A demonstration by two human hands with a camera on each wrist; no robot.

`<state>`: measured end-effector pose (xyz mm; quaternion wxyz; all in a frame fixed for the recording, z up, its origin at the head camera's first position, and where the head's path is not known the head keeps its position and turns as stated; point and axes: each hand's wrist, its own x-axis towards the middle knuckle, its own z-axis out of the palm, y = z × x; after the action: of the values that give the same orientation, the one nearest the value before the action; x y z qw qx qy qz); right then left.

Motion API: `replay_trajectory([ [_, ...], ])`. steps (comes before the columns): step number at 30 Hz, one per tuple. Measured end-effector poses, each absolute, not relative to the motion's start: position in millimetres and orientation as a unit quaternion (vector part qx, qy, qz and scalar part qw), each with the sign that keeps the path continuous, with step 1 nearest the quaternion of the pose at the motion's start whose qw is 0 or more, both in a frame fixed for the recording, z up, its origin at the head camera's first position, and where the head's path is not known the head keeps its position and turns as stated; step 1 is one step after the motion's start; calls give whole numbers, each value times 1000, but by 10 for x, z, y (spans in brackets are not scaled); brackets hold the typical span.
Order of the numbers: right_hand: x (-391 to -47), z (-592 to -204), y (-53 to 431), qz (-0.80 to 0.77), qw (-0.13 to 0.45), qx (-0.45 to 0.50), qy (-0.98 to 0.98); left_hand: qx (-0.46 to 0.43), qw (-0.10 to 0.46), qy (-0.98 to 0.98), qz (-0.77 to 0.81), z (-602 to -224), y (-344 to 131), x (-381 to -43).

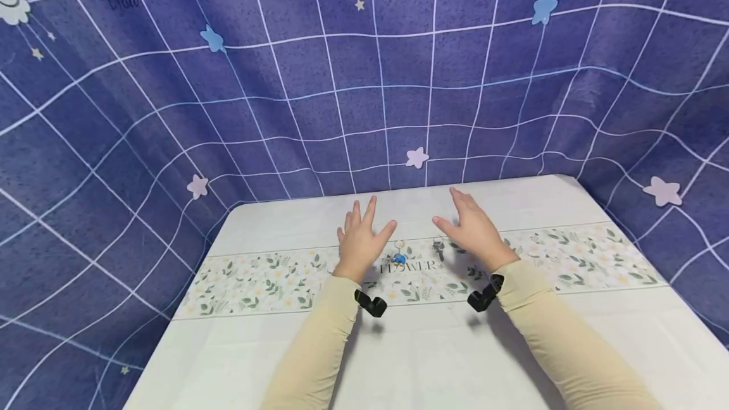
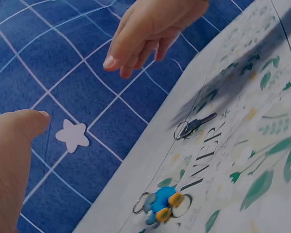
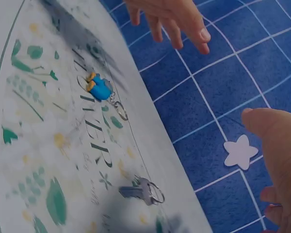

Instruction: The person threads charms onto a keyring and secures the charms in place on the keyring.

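Behind everything hangs a blue backdrop (image 1: 285, 112) crossed by white grid lines and dotted with stars, and in front of it stands the table (image 1: 398, 359), covered in a white cloth with a band of flowers and leaves. Above that band both hands hover with fingers spread and relaxed, holding nothing: the left hand (image 1: 360, 240) and the right hand (image 1: 474, 230), near each other. Between them on the cloth lie a blue keychain charm (image 1: 399, 257) on its ring and, just beside it, a grey key (image 1: 438, 248).
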<state>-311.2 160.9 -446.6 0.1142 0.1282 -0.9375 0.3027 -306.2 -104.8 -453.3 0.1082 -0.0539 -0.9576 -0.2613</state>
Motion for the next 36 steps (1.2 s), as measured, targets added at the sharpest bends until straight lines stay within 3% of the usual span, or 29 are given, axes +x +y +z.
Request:
replay_trajectory([
  [12,-3143,-4758,1508,366,104,74,-922,-69,138,-940,-306,-4799,-1010,-3086],
  [36,-3093,-5065,1401,349,74,68,-932,-49,105,-956,-271,-5172,-784,-3024],
])
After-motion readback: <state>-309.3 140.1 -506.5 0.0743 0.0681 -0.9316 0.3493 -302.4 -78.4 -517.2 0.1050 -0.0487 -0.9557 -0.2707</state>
